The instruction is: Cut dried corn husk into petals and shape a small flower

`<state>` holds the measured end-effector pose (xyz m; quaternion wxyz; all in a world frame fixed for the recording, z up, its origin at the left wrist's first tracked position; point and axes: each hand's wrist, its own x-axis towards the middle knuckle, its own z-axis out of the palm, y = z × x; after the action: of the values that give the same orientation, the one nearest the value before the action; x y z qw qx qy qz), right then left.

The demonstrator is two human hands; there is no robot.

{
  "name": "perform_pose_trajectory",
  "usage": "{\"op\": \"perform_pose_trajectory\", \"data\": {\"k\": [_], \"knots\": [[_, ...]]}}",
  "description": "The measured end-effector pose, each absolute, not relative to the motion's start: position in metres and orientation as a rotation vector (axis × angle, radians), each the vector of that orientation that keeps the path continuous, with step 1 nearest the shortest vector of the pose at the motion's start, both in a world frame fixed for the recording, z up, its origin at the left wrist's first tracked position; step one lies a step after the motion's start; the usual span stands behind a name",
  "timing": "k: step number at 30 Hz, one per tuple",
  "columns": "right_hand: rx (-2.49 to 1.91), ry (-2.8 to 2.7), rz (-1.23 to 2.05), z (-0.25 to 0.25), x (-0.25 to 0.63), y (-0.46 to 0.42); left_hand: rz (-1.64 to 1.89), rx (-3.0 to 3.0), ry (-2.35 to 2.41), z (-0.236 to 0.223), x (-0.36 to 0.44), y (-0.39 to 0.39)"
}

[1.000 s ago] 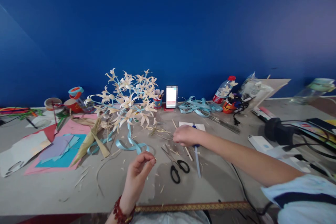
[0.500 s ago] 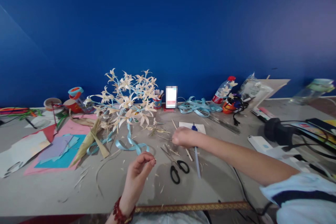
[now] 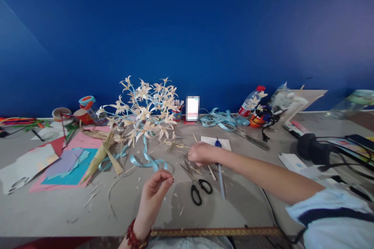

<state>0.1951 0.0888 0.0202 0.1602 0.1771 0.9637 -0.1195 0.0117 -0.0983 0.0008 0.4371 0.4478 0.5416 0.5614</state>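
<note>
My left hand (image 3: 157, 187) is raised over the front of the table, thumb and forefinger pinched on a tiny pale bit too small to name. Farther forward, my right hand (image 3: 201, 153) is down at the table among dry husk scraps (image 3: 175, 145), its fingers curled and their tips hidden from me. Black-handled scissors (image 3: 198, 189) lie just below it, blades slightly apart. A glue stick (image 3: 221, 181) and a thin wooden stick (image 3: 212, 172) lie under or beside my right wrist. Left of my hands stands a bunch of pale husk flowers (image 3: 146, 109) with light blue ribbon (image 3: 146, 159) trailing down.
Coloured paper sheets (image 3: 67, 167) and a dried husk (image 3: 101, 155) lie at left. Blue ribbon (image 3: 219, 118), a tilted bottle (image 3: 251, 101) and thin wires (image 3: 253, 140) are at the back right. A phone (image 3: 192, 108) stands against the wall. Cables (image 3: 271, 206) run along the right.
My right hand has shifted slightly left over the scraps. My left hand keeps its pinch in nearly the same place. The whole view has moved a little.
</note>
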Motion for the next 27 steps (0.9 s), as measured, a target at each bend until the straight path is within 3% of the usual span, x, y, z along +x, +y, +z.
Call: {"op": "perform_pose_trajectory", "data": {"k": [8,16,20,27], "knots": [[0.756,2.858,-1.341,0.012,0.205,0.075,1.454,1.122,1.277,0.003,0.016,-0.092],[0.874,2.391,-2.271,0.002,0.188,0.013,1.460,0.926,0.969,0.011,0.031,-0.079],[0.973,1.893,-2.766,0.012,0.188,-0.004,1.432,0.838,0.860,0.016,0.034,-0.081],[1.182,1.777,-2.993,0.018,0.185,-0.029,1.466,0.805,0.912,0.017,0.032,-0.086]]}}
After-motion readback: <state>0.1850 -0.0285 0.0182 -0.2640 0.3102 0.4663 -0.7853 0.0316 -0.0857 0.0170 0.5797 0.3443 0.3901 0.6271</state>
